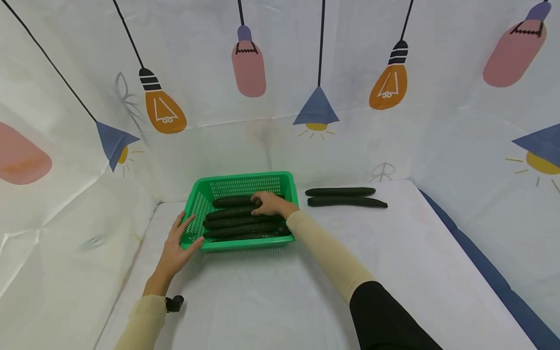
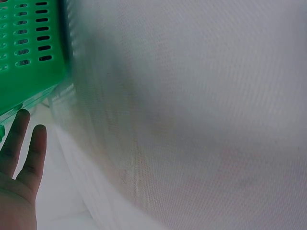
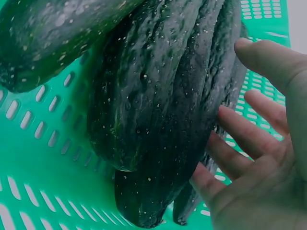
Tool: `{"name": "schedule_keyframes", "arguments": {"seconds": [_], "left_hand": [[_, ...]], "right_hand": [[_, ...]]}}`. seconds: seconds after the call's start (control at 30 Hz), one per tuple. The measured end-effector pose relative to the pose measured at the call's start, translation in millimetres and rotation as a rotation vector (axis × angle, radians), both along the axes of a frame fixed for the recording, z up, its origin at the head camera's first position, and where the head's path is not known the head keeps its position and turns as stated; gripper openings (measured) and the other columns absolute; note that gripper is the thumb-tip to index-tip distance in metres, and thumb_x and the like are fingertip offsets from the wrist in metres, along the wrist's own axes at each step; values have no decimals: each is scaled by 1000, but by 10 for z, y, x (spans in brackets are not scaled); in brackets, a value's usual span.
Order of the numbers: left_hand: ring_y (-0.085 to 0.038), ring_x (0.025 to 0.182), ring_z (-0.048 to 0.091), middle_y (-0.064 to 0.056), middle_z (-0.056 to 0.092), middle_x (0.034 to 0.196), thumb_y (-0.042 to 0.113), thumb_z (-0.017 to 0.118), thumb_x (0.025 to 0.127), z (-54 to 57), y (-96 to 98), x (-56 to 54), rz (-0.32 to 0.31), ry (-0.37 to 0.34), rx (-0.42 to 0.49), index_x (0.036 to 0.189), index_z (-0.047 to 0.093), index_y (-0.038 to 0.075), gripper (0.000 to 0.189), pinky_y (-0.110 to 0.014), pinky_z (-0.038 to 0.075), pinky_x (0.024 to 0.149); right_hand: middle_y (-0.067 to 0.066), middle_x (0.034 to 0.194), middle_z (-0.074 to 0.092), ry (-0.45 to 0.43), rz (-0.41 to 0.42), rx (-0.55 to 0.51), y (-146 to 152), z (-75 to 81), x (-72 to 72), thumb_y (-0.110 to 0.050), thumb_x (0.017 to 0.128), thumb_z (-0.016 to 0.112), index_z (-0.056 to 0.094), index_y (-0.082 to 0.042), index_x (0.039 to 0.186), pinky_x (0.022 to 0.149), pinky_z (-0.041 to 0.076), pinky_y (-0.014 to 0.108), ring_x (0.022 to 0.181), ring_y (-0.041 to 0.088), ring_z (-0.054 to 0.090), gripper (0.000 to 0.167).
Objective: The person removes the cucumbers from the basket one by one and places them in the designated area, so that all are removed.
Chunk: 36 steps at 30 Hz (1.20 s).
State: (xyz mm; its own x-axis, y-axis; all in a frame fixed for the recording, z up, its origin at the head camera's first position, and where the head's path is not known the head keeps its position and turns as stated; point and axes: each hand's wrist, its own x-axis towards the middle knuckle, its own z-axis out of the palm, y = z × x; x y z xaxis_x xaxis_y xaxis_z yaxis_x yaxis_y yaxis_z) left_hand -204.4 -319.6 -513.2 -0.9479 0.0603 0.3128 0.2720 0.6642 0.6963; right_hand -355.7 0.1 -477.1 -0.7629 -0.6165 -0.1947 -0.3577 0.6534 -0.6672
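Observation:
A green plastic basket [image 1: 245, 245] stands on the table with several dark green cucumbers [image 1: 240, 230] lying lengthwise in it. My right hand [image 1: 272, 204] reaches into the basket over the right part of the farther cucumbers. In the right wrist view its fingers [image 3: 240, 136] are spread and loosely bent, tips at the side of a bumpy cucumber [image 3: 153, 96], with the thumb apart from them. My left hand [image 1: 175, 250] is at the basket's left front corner, fingers extended and thumb spread near the rim. Two of its fingers [image 2: 32, 158] show straight beside the basket in the left wrist view.
Two more cucumbers, a farther one [image 1: 340, 192] and a nearer one [image 1: 347, 201], lie side by side on the white table [image 1: 262, 301], right of the basket. A white cloth [image 1: 280, 141] printed with lamps and bulbs hangs behind and at both sides.

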Motion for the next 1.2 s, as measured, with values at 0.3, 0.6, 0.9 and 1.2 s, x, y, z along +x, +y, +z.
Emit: {"name": "schedule_keyframes", "arguments": {"seconds": [0.3,0.6,0.9,1.2], "left_hand": [[-46,157,15,-13,16,172,28,75,92,-49,-6,25,13,-10,-5,158,42,18,74,-83,23,107],[-47,156,16,-14,16,172,28,74,93,-23,19,28,8,-14,-8,158,42,18,74,-84,24,105],[-47,156,16,-14,16,172,28,74,93,29,19,23,9,0,-25,158,42,16,74,-83,24,107],[-47,156,16,-15,15,172,28,74,93,21,23,23,8,-8,-26,158,42,17,74,-83,24,106]], "right_hand": [[16,159,44,-48,30,73,13,5,49,-32,100,69,43,-10,155,116,42,48,147,32,44,64],[15,157,47,-56,18,53,40,-37,29,-31,99,70,46,-9,153,111,47,47,142,32,48,63],[14,144,57,-31,5,-32,45,-6,-22,-26,100,70,52,-10,148,105,51,42,133,29,55,55],[14,146,58,-48,3,-60,39,15,-8,-23,98,72,57,-9,144,108,50,44,135,30,55,50]]}}
